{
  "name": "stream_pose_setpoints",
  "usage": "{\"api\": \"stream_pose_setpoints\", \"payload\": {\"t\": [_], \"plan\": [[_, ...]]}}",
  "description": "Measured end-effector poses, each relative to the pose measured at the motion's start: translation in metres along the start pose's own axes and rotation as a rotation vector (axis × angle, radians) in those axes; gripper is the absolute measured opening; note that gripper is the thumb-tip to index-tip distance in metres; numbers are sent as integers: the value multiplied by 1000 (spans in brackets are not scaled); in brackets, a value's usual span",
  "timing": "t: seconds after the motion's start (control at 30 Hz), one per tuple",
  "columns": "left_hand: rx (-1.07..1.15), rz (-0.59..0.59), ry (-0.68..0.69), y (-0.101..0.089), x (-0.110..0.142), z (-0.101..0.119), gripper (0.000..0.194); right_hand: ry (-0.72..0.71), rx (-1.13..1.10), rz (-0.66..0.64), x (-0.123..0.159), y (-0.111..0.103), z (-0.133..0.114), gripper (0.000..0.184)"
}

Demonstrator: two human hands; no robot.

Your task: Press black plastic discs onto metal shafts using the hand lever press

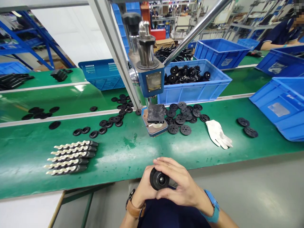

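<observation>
Both my hands are close to my body at the table's near edge, wrapped together around a small stack of black round plastic discs (pixel 159 179). My left hand (pixel 142 190), with a brown watch strap, cups the stack from behind. My right hand (pixel 180 185), with a blue wrist band, covers it from the right, fingers curled over the top. Straight ahead stands a blue hand press (pixel 148 74) with a black block (pixel 155 114) on its base. Loose black discs (pixel 184 115) lie to the right of the press, and smaller black rings (pixel 111 120) lie to its left.
Several silver-and-black stacked rods (pixel 71 157) lie at front left. A white glove (pixel 218 133) lies right of the press. A blue bin (pixel 194 80) of black discs sits behind it; another blue bin (pixel 282 106) at right. A person's arm (pixel 277 39) shows at far right.
</observation>
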State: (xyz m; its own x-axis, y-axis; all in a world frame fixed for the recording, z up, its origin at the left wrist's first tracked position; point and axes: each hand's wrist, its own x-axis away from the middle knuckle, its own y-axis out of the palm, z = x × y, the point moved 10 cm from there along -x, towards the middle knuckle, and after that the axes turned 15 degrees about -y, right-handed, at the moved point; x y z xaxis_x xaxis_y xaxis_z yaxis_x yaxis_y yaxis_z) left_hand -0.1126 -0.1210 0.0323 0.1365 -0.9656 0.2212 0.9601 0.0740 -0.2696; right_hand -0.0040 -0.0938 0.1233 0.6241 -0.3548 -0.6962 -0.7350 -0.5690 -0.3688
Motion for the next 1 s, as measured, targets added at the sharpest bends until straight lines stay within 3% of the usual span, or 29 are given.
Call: {"api": "stream_pose_setpoints", "payload": {"t": [0.2, 0.53, 0.77, 1.0], "plan": [[-14, -13, 43, 2, 1, -1, 71, 15, -4, -3, 2, 0, 2, 77], [10, -7, 11, 1, 2, -7, 93, 15, 30, 8, 3, -1, -1, 75], [-6, 65, 33, -6, 3, -13, 99, 22, 38, 5, 4, 0, -1, 72], [68, -78, 146, 7, -1, 27, 57, 67, -30, 30, 4, -5, 8, 67]]}}
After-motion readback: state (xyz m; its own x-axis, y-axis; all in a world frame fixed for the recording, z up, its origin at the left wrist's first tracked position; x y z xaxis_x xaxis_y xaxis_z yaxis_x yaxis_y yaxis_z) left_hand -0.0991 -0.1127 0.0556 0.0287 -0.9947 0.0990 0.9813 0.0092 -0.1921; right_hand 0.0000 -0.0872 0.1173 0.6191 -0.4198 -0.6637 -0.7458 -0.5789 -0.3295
